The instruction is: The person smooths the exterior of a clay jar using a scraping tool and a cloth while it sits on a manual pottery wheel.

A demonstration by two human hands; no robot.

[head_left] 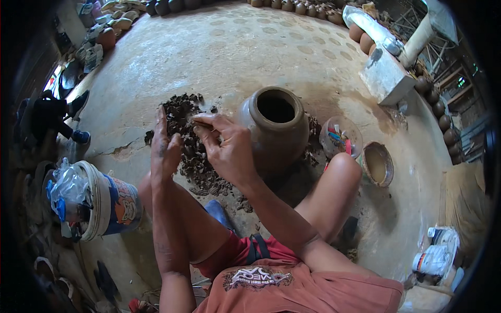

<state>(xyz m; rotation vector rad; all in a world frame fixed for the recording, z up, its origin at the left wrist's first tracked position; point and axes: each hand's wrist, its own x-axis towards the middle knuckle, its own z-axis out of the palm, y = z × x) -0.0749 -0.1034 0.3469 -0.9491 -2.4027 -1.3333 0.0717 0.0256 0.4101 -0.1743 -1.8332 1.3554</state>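
My reddish T-shirt [308,284], with a pale and dark print on its chest, lies nearest, and below it my red shorts [271,246] show between my bent knees. My left hand [167,148] is raised on edge, its fingers held straight and together, pointing away from me, with the thumb apart; I see nothing in its grip. My right hand [228,146] is bent at the wrist, thumb and fingertips drawn close in a pinch; I cannot tell whether anything small sits between them. Both hands are over or beside a heap of dark clay scraps [195,159] spread on the floor [203,68].

The clay pot [282,143], round and wet-looking with a thick rim and a dark open mouth, stands upright just right of my right hand. More scraps lie around its base. Beyond it on the right are a clear tub [357,130] of small coloured items and a brown bowl [386,183] holding cloudy liquid. To my left stands a printed bucket [122,203] topped with clear plastic [70,182]. Another person's dark shoe [81,137] shows at the left, and rows of pots [292,7] line the far edge.
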